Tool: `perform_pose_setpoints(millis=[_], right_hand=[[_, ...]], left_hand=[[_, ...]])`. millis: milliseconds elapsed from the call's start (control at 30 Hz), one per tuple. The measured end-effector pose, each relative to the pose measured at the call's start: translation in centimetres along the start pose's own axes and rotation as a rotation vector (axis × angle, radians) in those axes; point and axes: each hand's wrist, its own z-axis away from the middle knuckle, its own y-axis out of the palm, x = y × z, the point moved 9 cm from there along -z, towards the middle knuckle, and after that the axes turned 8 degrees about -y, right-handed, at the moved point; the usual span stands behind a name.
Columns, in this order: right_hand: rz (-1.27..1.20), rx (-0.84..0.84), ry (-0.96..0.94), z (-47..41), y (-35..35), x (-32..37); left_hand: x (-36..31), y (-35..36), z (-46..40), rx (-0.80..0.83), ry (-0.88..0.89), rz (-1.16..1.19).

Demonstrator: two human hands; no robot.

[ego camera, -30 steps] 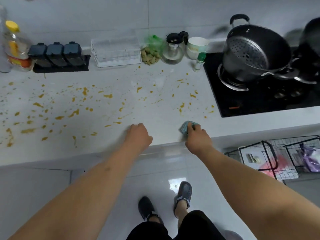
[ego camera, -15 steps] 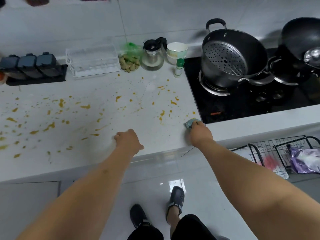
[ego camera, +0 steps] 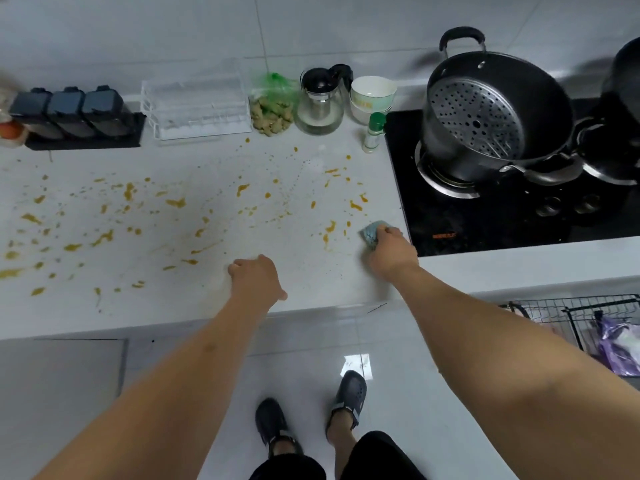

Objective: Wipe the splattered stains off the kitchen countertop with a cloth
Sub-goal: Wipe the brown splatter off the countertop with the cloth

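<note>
Right hand (ego camera: 391,252) clamped over a small blue cloth (ego camera: 373,232), fingers curled round it, pressing it down on the white countertop (ego camera: 311,282). Cloth bunched, peeking out ahead and to the left of the knuckles, just beside the near-left corner of the black hob (ego camera: 502,216).

Left hand (ego camera: 258,280) resting on the countertop well to the left of the cloth hand, near the front edge, fingers curled under, nothing held.

Yellow-brown stains (ego camera: 329,228) close to the left of the cloth, more scattered ahead of it, and a dense spread (ego camera: 104,237) far out to the left beyond the left hand.

Well ahead of the right hand, on the hob: a dark pot (ego camera: 491,116) with a perforated steamer plate tilted inside. Along the back wall, ahead of both hands: a small green-capped bottle (ego camera: 374,133), a white bowl (ego camera: 372,95), a glass jug with black lid (ego camera: 320,102), a clear rack (ego camera: 197,102) and three dark-lidded jars (ego camera: 69,110).
</note>
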Motion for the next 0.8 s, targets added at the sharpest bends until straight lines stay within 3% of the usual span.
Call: perform_pose_setpoints(millis=[200,367,533,800], right_hand=[[0.063,0.086,-0.237,2.9,2.5,2.0],[0.036,-0.007,-0.033,0.3,-0.8,-1.1],[-0.016,-0.021,0.100,-2.8,-2.4,0.1],[-0.024,0.080,-0.271,1.5,3.1,6.7]], left_hand=[[-0.3,-0.3,-0.3,0.037,-0.031,0.023],[-0.1,-0.1,-0.2,0.039,-0.030,0.036],[0.2,0.5,-0.3,0.022,-0.007,0.083],[0.2,0.1,-0.2,0.049,-0.031,0.111]])
